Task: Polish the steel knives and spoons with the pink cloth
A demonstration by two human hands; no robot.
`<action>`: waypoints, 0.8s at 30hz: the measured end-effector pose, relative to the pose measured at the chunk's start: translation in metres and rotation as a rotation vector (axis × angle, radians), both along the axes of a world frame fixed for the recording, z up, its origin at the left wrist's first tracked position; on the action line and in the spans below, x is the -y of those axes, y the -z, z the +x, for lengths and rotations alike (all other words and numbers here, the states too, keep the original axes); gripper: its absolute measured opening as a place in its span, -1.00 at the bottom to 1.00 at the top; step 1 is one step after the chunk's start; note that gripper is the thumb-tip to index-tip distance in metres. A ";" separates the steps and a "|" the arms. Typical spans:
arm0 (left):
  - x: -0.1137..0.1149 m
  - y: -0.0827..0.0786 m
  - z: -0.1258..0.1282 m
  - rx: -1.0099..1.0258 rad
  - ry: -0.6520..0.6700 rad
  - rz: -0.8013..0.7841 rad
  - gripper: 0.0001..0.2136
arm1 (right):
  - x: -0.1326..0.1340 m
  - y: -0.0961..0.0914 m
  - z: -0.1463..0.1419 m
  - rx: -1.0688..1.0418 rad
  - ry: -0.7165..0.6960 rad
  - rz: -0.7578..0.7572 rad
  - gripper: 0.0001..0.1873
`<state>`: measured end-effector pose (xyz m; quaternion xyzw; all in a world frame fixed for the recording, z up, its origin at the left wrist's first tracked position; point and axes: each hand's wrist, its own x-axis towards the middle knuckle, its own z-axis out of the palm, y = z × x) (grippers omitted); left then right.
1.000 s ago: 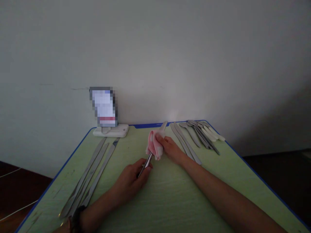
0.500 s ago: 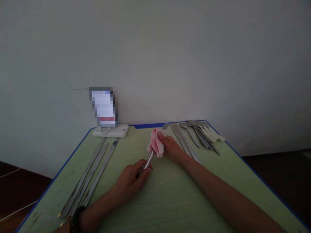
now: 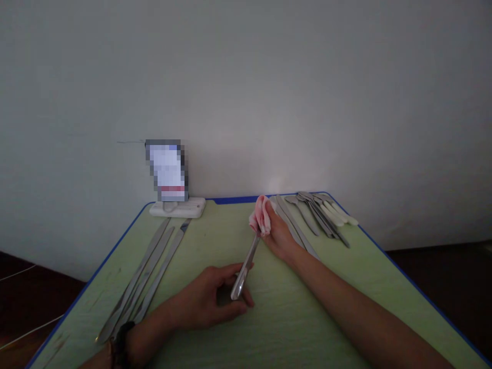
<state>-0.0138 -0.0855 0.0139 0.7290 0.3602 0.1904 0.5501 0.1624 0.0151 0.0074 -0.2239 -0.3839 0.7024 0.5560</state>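
My left hand (image 3: 215,302) is closed round the handle end of a long steel table knife (image 3: 246,266) and holds it slanting up off the green table (image 3: 215,241). My right hand (image 3: 279,237) grips a pink and white cloth (image 3: 261,216) wrapped round the far end of that knife's blade. Both hands are near the middle of the table.
Three long knives (image 3: 148,274) lie in a row at the left. More knives (image 3: 294,224) and a pile of spoons and white-handled cutlery (image 3: 325,211) lie at the far right. A blurred screen on a white stand (image 3: 177,207) stands against the wall.
The cloth has slid along the blade toward its far tip. My left hand has drawn the handle back toward me and turned, so more of the knife shows.
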 end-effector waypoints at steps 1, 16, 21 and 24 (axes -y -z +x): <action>-0.001 0.001 0.000 0.024 0.009 -0.026 -0.70 | 0.000 0.000 0.000 0.005 -0.001 0.014 -0.50; -0.013 0.004 0.005 0.002 -0.286 -0.014 -0.87 | 0.012 0.007 -0.008 0.749 0.003 0.204 -0.38; -0.011 0.003 0.003 -0.019 -0.234 0.042 -0.87 | 0.016 0.006 -0.011 0.847 0.031 0.270 -0.41; -0.011 0.002 0.003 -0.050 -0.232 0.067 -0.84 | 0.017 0.005 -0.016 0.859 0.062 0.265 -0.40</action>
